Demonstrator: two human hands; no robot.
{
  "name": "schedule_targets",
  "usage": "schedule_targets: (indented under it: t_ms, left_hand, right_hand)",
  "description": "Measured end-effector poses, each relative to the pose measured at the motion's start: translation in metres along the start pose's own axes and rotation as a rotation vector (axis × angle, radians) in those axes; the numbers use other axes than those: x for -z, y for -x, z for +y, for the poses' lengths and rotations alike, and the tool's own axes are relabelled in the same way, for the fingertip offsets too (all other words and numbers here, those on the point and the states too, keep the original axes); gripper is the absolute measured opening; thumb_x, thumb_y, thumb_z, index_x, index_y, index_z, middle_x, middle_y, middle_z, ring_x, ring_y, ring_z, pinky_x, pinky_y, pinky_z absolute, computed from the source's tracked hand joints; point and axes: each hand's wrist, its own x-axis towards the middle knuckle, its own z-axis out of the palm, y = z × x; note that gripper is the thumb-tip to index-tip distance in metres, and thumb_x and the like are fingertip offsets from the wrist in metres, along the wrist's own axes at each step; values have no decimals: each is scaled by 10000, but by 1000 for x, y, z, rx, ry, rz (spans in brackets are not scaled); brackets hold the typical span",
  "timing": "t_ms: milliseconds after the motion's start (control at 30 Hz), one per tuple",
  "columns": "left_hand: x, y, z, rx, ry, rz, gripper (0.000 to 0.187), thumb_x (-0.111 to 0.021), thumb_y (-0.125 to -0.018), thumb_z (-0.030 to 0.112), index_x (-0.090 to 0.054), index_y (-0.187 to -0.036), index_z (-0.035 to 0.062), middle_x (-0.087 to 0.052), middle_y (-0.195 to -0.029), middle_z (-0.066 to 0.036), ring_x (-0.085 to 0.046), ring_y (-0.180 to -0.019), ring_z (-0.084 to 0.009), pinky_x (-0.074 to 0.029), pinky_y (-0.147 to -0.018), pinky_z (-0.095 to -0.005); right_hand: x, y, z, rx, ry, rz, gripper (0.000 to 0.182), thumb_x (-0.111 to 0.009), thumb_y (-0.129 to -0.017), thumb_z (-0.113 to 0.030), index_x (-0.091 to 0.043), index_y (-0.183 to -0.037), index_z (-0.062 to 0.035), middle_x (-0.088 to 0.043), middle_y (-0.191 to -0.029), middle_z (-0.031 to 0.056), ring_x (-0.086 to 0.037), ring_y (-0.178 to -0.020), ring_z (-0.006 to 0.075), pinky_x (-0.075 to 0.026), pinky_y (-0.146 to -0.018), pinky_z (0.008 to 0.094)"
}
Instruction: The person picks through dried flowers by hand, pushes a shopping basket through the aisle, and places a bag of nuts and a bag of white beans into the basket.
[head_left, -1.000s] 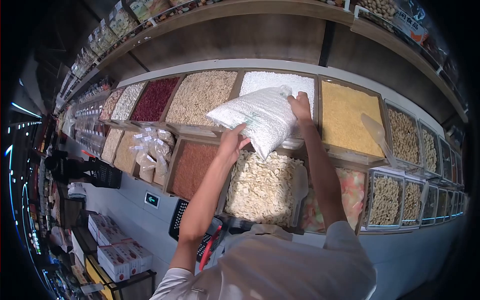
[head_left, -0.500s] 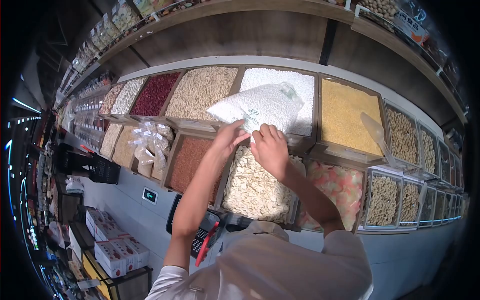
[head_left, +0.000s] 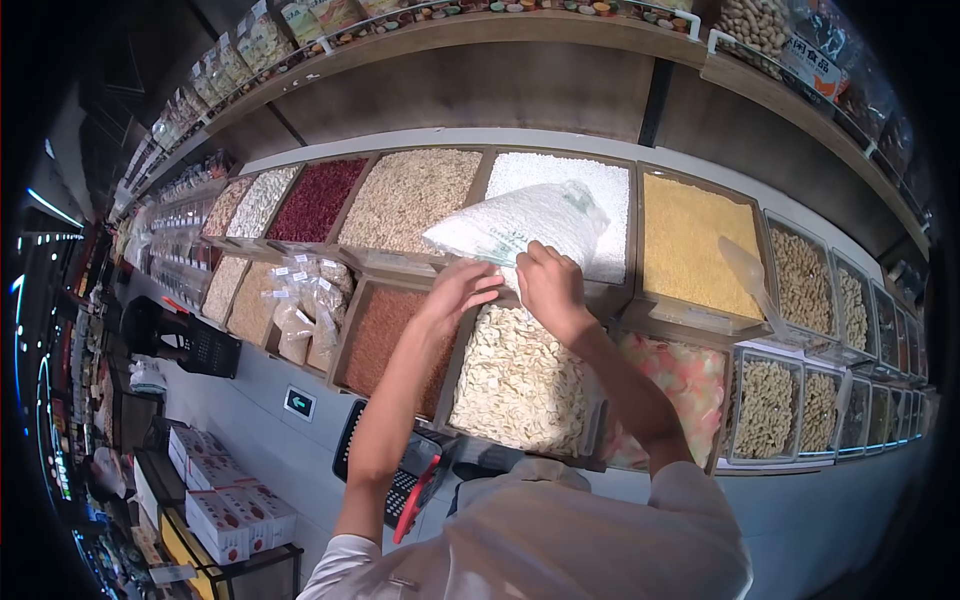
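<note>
A clear plastic bag with green print (head_left: pixel 520 225), full of small white grains, lies tilted on the bin of white grains (head_left: pixel 600 190). Its neck points toward me. My right hand (head_left: pixel 550 288) has its fingers curled tightly around the gathered neck. From the other side, my left hand (head_left: pixel 462 292) reaches the same neck with bent fingers and thumb, pinching at the plastic; the exact contact is partly hidden. Just below both hands is a bin of pale, flat flakes or slices (head_left: pixel 520 385).
Bins of tan grains (head_left: pixel 410 200), dark red beans (head_left: pixel 318 200), yellow grain with a scoop (head_left: pixel 700 240) and reddish-brown grains (head_left: pixel 385 335) surround the hands. Small packed bags (head_left: pixel 308 295) lie left. A shelf (head_left: pixel 480 42) runs overhead. A black basket with red handle (head_left: pixel 415 490) stands below.
My left hand has shifted slightly down and away from the printed part of the bag. The bag's near side looks flatter, and my right hand stays at the neck. The view has tilted slightly.
</note>
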Motion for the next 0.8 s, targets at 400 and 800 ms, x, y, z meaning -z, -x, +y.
schedule_targets:
  t_ms: [400,800]
  left_hand:
    - [45,-5,27,-890,-1256,284,362,-740,-879,74,-671,-1235,72,-653,-1058,-132,-652,-1015,-344,-540,-867,-412]
    - [17,-47,64,-1053,-1515,332,273,-767,-840,114,-706,-1106,110,-652,-1022,-77,-655,-1005,-293,-553,-858,-440]
  right_hand:
    - [18,-58,58,302,-2,-69,56,-628,-782,-67,-647,-759,-20,-653,-854,156,-689,-797,332,-542,-702,467]
    - [52,-138,126,146,149,-461,138,-748,-824,-101,-691,-787,19,-713,-913,212,-692,-923,411,-542,-817,506]
